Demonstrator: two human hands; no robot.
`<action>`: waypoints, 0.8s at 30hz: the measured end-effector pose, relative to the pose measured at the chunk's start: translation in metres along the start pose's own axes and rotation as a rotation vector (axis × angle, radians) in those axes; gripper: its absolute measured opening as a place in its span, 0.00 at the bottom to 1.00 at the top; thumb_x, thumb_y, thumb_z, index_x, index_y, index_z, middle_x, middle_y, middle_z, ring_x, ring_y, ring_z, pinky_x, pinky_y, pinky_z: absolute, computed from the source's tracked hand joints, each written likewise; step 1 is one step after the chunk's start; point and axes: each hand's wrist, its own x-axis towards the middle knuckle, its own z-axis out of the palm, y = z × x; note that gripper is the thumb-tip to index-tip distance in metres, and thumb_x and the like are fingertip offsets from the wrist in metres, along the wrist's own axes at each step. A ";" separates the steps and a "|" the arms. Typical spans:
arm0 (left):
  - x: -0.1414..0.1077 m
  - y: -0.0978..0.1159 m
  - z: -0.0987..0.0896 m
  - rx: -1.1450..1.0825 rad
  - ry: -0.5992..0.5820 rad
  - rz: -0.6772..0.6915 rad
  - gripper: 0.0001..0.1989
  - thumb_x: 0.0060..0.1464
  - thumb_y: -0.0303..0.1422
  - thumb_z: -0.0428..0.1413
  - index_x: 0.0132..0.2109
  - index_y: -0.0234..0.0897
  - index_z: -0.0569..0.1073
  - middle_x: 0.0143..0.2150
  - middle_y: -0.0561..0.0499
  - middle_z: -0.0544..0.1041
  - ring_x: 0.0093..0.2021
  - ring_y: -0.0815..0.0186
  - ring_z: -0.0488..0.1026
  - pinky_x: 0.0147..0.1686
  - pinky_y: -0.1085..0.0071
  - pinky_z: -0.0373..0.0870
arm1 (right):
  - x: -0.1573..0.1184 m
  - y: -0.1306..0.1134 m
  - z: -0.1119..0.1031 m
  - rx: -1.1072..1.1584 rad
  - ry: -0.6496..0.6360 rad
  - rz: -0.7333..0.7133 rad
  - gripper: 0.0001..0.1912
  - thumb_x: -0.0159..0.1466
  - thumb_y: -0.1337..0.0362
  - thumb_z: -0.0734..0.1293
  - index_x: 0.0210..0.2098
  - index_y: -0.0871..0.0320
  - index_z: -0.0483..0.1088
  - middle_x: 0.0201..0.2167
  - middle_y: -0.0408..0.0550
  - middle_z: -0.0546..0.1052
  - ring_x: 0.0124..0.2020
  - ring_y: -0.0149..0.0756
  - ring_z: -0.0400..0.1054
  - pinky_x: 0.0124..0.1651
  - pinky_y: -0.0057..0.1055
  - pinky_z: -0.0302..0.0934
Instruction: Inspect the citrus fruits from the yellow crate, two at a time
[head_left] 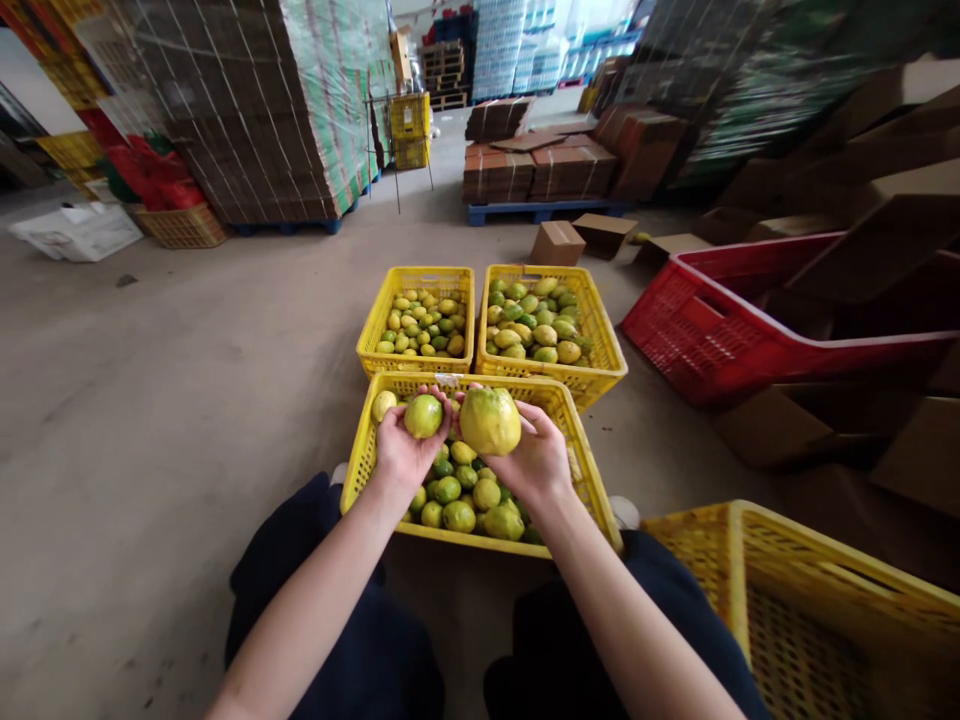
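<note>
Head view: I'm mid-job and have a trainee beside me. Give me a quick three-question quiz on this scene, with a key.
1. Which hand holds the larger fruit?
2. True or false: the red crate stands to the right of the fruit-filled yellow crates.
3. Fill in: just beyond the near crate stand ___ more yellow crates of fruit.

Key: 1. The right hand; the left hand has a smaller fruit. 2. True. 3. Two.

Front crate [592, 475] sits between the legs [330, 620], loose fruit [460, 517] in it. Rear-left crate [416, 366] and rear-right crate [555, 374] side by side just behind, both loaded. First fruit [424, 417] in left hand [399, 447], second fruit [490, 422] in right hand [538, 458], over front crate. Basket [671, 345] further right.
</note>
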 end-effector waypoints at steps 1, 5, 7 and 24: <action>0.000 0.000 0.001 -0.017 -0.008 0.005 0.10 0.53 0.25 0.43 0.37 0.31 0.69 0.35 0.45 0.74 0.38 0.64 0.74 0.38 0.66 0.74 | 0.001 0.000 -0.001 0.012 0.004 -0.017 0.16 0.58 0.63 0.60 0.42 0.62 0.70 0.38 0.53 0.78 0.41 0.42 0.72 0.45 0.40 0.66; -0.004 0.001 0.004 -0.053 -0.074 -0.010 0.08 0.55 0.27 0.47 0.39 0.30 0.68 0.39 0.43 0.73 0.42 0.64 0.73 0.41 0.68 0.73 | 0.005 0.001 -0.007 0.062 0.053 -0.060 0.13 0.58 0.62 0.63 0.40 0.61 0.70 0.36 0.51 0.78 0.39 0.40 0.73 0.45 0.37 0.66; -0.006 0.000 0.005 -0.073 -0.116 -0.051 0.09 0.55 0.31 0.49 0.40 0.29 0.68 0.39 0.43 0.73 0.40 0.66 0.73 0.39 0.72 0.73 | 0.005 0.001 -0.009 0.092 0.090 -0.042 0.13 0.57 0.61 0.64 0.40 0.60 0.70 0.35 0.49 0.78 0.37 0.39 0.73 0.42 0.37 0.67; -0.001 -0.001 0.002 -0.012 -0.095 0.001 0.12 0.57 0.33 0.48 0.44 0.33 0.72 0.42 0.45 0.75 0.38 0.68 0.73 0.37 0.73 0.72 | 0.004 -0.002 -0.007 0.172 0.063 -0.083 0.18 0.57 0.60 0.61 0.43 0.63 0.68 0.41 0.58 0.76 0.42 0.44 0.71 0.42 0.42 0.68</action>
